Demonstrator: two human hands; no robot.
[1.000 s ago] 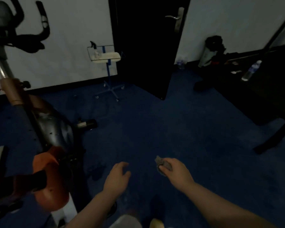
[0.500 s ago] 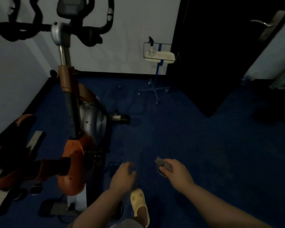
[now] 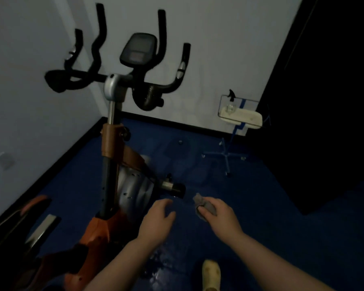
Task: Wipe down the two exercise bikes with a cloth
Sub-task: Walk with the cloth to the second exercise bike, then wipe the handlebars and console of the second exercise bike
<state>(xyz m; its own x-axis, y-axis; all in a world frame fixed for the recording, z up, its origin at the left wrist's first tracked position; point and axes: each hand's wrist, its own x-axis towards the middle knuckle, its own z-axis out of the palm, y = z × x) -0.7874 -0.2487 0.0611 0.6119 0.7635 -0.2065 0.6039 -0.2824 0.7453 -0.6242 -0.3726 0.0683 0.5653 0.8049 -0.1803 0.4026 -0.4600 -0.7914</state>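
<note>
the cloth (image 3: 204,205) was a small grey wad pinched in the right hand (image 3: 221,215), whose fingers were closed around it, held in the air just right of the nearer exercise bike (image 3: 122,185). the left hand (image 3: 156,222) hung beside it, carrying nothing, its fingers loosely curled and touching neither the cloth nor the frame. the bike's handlebars (image 3: 135,80) and console (image 3: 139,49) stood high against the white wall; a second bike (image 3: 15,234) showed only partly at the lower left. no wiping contact was made yet. the likely trouble: the room was dim and the cloth bunched small, so passes could miss patches, and the protruding pedal (image 3: 174,189) near both hands might catch a knuckle. a pale shoe (image 3: 211,274) stood on the blue floor (image 3: 261,227).
</note>
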